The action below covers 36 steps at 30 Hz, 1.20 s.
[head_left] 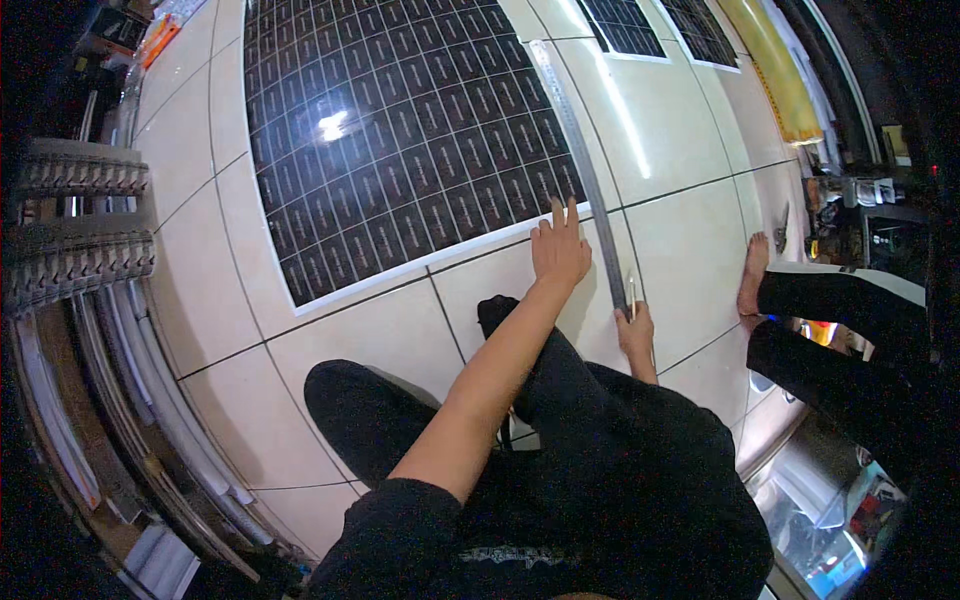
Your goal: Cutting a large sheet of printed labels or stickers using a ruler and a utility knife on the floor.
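A large sheet (400,140) printed with a grid of dark labels, with a white margin, lies on the tiled floor. Along its right edge runs a long metal ruler (590,180). My left hand (562,248) is open, its fingertips resting on the sheet's near right corner beside the ruler. At the ruler's near end, my right hand (637,332) is closed on it. A thin, pale, pen-like tool (632,290) sticks up from the same hand; its exact kind is too small to tell.
Two smaller dark printed sheets (622,28) (703,32) lie at the far right, near a yellow roll (775,75). Another person's bare foot (753,275) is on the floor at the right. Racks of long rolls (165,370) line the left side.
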Available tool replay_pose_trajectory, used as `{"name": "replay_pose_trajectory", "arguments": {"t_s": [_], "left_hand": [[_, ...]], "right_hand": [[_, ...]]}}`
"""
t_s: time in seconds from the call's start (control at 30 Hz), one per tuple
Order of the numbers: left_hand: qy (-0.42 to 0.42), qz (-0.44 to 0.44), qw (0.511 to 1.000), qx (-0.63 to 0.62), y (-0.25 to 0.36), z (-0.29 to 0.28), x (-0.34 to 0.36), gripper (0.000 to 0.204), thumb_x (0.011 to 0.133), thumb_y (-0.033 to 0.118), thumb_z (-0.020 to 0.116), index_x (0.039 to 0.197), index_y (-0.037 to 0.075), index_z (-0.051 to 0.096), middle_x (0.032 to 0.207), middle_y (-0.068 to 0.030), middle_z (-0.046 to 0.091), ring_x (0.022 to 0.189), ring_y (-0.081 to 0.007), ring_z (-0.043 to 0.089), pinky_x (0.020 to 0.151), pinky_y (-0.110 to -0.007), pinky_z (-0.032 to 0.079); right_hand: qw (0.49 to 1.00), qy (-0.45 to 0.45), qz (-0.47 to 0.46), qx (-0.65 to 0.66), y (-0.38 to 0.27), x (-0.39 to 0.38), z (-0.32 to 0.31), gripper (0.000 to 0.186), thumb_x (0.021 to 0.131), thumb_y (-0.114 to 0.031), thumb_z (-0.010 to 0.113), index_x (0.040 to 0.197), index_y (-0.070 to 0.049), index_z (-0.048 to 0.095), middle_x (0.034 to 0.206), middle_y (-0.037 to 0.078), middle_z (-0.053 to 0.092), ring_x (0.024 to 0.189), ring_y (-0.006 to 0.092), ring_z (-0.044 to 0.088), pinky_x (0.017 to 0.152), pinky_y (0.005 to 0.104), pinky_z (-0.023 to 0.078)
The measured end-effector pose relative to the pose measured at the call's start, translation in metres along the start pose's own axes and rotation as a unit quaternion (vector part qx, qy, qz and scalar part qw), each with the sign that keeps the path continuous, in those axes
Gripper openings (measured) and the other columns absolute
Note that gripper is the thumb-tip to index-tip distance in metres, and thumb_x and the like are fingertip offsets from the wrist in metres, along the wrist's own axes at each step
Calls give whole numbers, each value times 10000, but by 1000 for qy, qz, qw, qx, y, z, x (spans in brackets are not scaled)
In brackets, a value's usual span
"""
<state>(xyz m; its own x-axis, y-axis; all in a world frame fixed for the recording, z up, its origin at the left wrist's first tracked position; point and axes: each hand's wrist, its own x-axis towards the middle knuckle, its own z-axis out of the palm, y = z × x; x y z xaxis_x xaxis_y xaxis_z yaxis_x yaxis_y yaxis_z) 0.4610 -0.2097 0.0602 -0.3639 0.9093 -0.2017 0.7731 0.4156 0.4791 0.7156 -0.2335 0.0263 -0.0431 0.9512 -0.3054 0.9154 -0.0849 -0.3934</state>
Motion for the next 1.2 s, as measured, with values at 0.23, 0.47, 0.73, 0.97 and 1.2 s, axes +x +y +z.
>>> {"name": "replay_pose_trajectory", "arguments": {"t_s": [0.23,0.47,0.73,0.97,1.2], "left_hand": [[-74,-108,991,-5,18,10,25,829,840,366,628,1539,96,274,1583,-194,206,887,-302,650,784,-416,467],[-22,-152,986,-66,-16,-4,-14,885,861,436,612,1566,106,191,1617,-229,73,876,-328,653,793,-456,482],[-31,-182,981,-60,-39,-6,-26,849,880,462,592,1555,98,226,1601,-240,135,903,-350,652,816,-472,487],[3,-212,974,-82,-54,-28,-42,821,895,483,573,1539,83,258,1593,-248,154,953,-356,663,847,-481,489],[41,-232,970,-55,-106,-48,-76,786,901,478,572,1520,79,301,1557,-271,203,985,-397,660,793,-479,540]], "right_hand": [[998,-41,25,37,8,-10,-7,312,846,-180,718,1034,12,559,955,186,633,917,351,625,835,421,483],[999,-4,-29,37,22,-7,6,298,851,-166,717,1029,4,549,845,129,629,771,246,623,726,372,499],[998,-3,-15,61,25,-4,11,299,842,-164,733,1007,-3,543,861,138,609,797,271,601,748,386,484],[999,15,-12,44,25,-8,12,312,862,-177,729,1037,-14,529,858,108,598,783,240,576,751,364,477],[997,25,-30,63,31,-7,16,293,856,-171,705,1043,10,570,950,172,628,901,329,613,824,413,481]]}}
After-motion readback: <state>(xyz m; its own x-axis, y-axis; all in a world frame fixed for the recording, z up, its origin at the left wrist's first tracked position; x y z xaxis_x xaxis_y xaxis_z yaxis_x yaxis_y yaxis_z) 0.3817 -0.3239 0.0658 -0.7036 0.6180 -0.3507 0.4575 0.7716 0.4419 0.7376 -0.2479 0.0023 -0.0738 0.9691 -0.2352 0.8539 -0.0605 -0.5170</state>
